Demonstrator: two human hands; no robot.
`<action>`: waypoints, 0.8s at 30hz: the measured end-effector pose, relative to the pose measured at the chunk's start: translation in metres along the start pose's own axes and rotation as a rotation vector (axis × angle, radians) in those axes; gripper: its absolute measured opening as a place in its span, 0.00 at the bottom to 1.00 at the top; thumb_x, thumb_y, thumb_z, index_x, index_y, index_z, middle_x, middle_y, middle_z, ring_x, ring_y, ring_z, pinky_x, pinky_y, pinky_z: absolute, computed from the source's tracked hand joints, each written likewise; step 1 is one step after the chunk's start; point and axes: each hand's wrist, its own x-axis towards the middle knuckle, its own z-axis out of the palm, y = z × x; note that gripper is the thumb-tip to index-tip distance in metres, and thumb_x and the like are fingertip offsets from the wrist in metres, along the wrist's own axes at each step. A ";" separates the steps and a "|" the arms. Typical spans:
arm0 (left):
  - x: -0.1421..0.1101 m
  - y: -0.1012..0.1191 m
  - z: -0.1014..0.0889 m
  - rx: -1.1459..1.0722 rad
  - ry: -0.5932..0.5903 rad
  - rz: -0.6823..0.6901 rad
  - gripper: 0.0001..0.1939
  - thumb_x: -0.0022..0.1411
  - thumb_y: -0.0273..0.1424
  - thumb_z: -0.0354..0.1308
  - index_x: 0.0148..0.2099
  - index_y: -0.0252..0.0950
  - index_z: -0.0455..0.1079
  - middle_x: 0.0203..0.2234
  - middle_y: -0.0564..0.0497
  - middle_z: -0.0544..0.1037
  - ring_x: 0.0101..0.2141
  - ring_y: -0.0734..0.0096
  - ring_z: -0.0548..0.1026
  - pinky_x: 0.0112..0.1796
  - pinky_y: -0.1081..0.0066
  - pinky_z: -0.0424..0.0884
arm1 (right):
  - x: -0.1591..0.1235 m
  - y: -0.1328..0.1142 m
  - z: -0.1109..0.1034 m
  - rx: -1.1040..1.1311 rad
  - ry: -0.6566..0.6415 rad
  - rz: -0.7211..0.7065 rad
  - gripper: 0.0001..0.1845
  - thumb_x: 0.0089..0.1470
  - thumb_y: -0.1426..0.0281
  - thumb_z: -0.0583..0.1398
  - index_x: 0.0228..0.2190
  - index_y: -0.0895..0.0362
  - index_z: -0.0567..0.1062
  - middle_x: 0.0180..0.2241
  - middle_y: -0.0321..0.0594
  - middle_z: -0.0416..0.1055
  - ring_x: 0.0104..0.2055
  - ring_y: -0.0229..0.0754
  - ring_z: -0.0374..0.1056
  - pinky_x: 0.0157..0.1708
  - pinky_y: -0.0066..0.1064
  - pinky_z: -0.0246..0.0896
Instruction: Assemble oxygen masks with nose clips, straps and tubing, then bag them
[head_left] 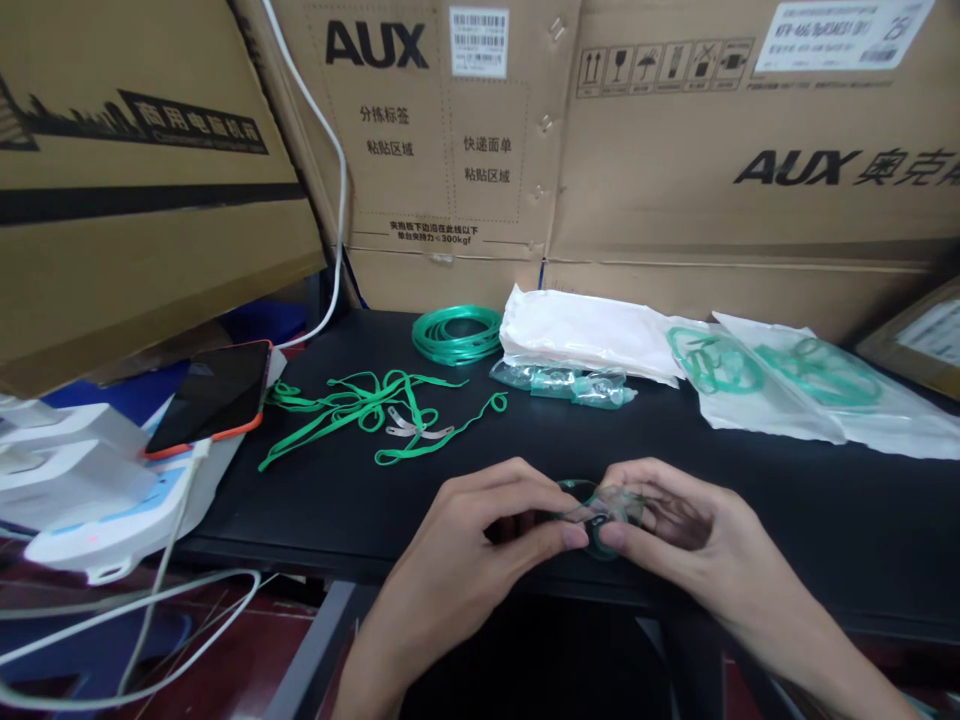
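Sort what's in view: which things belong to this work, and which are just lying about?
Likely part of it:
clear greenish piece in left hand and right hand
green straps
metal strips
coiled tubing
clear parts
white packets

Apparently lying about:
phone
power strip
white cable
cardboard boxes

AUX cardboard boxes behind black table — orange-edged phone beside white power strip — white cable.

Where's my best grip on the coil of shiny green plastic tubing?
Probably the left rim of the green coil, pinching all loops, approached from above left. It lies flat, its open middle should admit a fingertip, and the white flat packet crowds its right side.
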 end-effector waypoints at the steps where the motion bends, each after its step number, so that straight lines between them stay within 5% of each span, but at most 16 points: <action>1: 0.000 0.000 0.000 0.000 0.003 0.001 0.05 0.64 0.25 0.69 0.41 0.40 0.83 0.34 0.55 0.82 0.34 0.74 0.77 0.35 0.77 0.70 | 0.000 0.000 0.001 0.002 0.009 -0.003 0.13 0.52 0.59 0.72 0.37 0.51 0.79 0.33 0.33 0.78 0.35 0.36 0.73 0.36 0.21 0.68; 19: -0.002 0.000 0.004 -0.017 0.051 0.021 0.07 0.64 0.24 0.69 0.42 0.42 0.84 0.35 0.55 0.82 0.35 0.74 0.78 0.37 0.78 0.70 | -0.001 -0.002 0.002 0.005 -0.011 -0.097 0.05 0.53 0.65 0.72 0.32 0.51 0.83 0.37 0.36 0.81 0.41 0.40 0.77 0.41 0.22 0.71; 24: -0.004 -0.003 0.006 0.009 0.065 0.037 0.09 0.65 0.21 0.67 0.43 0.41 0.83 0.35 0.54 0.80 0.34 0.74 0.78 0.36 0.77 0.71 | -0.003 0.002 0.011 -0.072 0.117 -0.197 0.05 0.54 0.64 0.71 0.32 0.52 0.83 0.36 0.40 0.82 0.39 0.45 0.77 0.38 0.27 0.74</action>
